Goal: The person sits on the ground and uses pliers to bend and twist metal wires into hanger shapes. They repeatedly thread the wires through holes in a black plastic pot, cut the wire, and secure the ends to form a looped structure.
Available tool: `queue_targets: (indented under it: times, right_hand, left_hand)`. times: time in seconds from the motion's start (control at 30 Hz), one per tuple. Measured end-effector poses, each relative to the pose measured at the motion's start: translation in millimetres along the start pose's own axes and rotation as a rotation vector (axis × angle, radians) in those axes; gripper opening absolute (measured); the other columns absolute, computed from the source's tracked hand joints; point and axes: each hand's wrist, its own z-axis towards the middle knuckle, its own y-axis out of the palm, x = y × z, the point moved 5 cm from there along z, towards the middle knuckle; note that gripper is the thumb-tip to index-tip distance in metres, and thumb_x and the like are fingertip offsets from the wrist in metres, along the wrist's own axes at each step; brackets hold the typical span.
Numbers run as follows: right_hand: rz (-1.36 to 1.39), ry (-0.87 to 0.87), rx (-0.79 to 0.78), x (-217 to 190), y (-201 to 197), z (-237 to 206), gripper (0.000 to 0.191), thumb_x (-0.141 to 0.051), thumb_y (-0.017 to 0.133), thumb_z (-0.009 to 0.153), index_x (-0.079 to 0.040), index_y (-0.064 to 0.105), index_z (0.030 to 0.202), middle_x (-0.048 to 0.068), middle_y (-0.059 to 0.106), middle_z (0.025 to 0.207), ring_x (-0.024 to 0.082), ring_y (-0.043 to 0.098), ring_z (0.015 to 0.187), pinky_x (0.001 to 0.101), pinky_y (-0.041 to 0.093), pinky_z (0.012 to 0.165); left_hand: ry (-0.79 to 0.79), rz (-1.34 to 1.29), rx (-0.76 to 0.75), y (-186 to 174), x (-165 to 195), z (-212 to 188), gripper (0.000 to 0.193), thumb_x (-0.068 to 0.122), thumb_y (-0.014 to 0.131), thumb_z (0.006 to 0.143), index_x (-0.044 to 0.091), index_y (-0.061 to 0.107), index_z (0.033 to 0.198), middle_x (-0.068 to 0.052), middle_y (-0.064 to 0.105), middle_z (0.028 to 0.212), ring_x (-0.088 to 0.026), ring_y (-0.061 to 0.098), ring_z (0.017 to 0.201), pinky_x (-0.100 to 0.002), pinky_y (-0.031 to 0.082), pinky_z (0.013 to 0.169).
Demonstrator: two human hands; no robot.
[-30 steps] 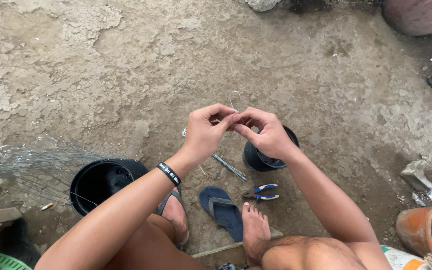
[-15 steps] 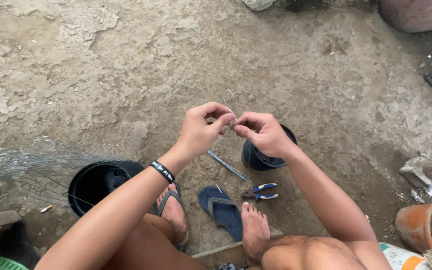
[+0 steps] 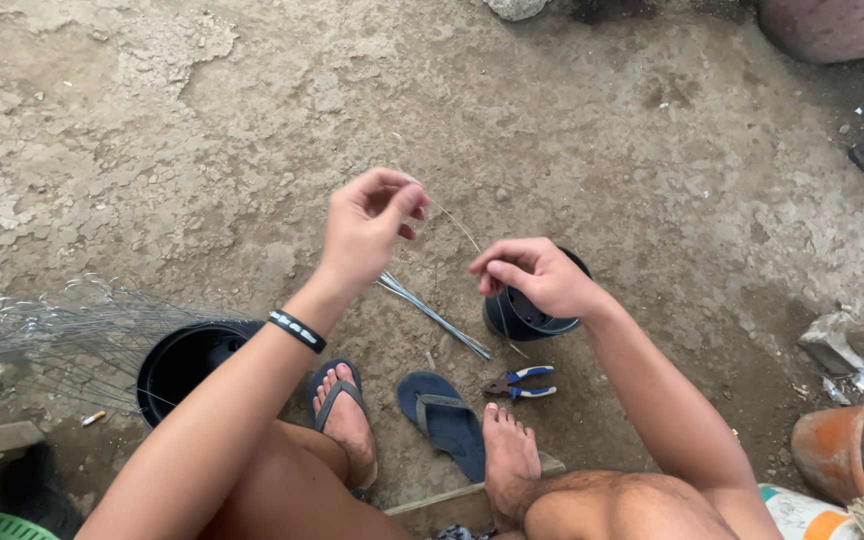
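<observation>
We see no labelled packages on the cracked dirt floor (image 3: 202,120); the nearest to one is a white sack with coloured print (image 3: 807,512) at the bottom right corner, beside a worn orange clay pot (image 3: 832,450). Our left hand (image 3: 367,225) is raised above the ground, wrist bent, fingers curled in, thumb and forefinger pinched on one end of a thin wire (image 3: 452,222); a black wristband (image 3: 297,330) circles that wrist. Our right hand (image 3: 537,275) sits lower and to the right, well apart from the left, its fingers closed in a loose fist around the other end of the same wire, which runs as a fine slanting line between the two hands. Just under the right hand stands a small black pot (image 3: 522,315), partly hidden by the fingers; we cannot tell what is in it. A larger black pot (image 3: 187,360) stands near the left forearm, dark inside, with a tangle of wire mesh (image 3: 62,330) touching its left rim. A bundle of straight wire lengths (image 3: 432,315) lies on the ground between the hands. Pliers with blue handles (image 3: 520,382) lie near the bare right foot (image 3: 507,460), next to an unworn blue flip-flop (image 3: 447,420); the left foot (image 3: 347,420) wears its sandal.
</observation>
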Motion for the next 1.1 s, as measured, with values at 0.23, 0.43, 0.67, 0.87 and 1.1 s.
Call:
queue_targets:
  times: [0.23,0.43,0.67,0.87,1.1]
  right_hand:
    - [0.251,0.046,-0.275,39,-8,-25,0.024,-0.014,0.06,0.104,0.006,0.07,0.112,0.009,0.075,0.092,0.016,0.071,0.088,0.0315,0.056,0.083]
    - [0.684,0.047,-0.178,66,-3,-39,0.021,-0.013,0.06,0.103,0.0,0.065,0.119,0.012,0.071,0.089,0.019,0.066,0.082,0.033,0.051,0.074]
    - [0.944,-0.218,-0.103,60,-5,-44,0.017,-0.01,0.059,0.107,-0.001,0.061,0.122,0.014,0.07,0.108,0.02,0.062,0.084,0.0382,0.045,0.083]
    - [0.584,-0.147,-0.107,12,-12,-38,0.039,-0.037,0.044,0.104,-0.007,0.061,0.123,0.019,0.068,0.128,0.031,0.067,0.117,0.0452,0.05,0.102]
    - [-0.208,-0.089,0.014,-40,-7,-8,0.04,-0.032,0.043,0.109,-0.003,0.064,0.128,0.013,0.068,0.133,0.022,0.061,0.128,0.0389,0.048,0.108]
  left_hand:
    - [-0.068,-0.285,0.134,-49,-11,5,0.011,0.018,0.067,0.101,0.008,0.065,0.105,-0.004,0.072,0.098,-0.015,0.07,0.088,-0.03,0.058,0.071]
    - [-0.028,-0.326,0.214,-69,-15,5,0.013,0.021,0.067,0.102,0.009,0.062,0.104,-0.003,0.071,0.1,-0.014,0.068,0.088,-0.03,0.057,0.072]
    - [-0.071,-0.295,0.384,-80,-21,3,0.012,0.02,0.065,0.103,0.008,0.062,0.104,-0.002,0.071,0.1,-0.013,0.068,0.087,-0.029,0.057,0.07]
    - [-0.05,-0.279,0.331,-75,-11,2,0.011,0.019,0.065,0.102,0.008,0.063,0.104,-0.002,0.071,0.098,-0.013,0.07,0.087,-0.029,0.059,0.069]
    - [0.088,0.158,-0.079,-12,0,-8,0.006,0.011,0.069,0.099,0.006,0.071,0.101,-0.003,0.072,0.092,-0.009,0.069,0.083,-0.027,0.062,0.067]
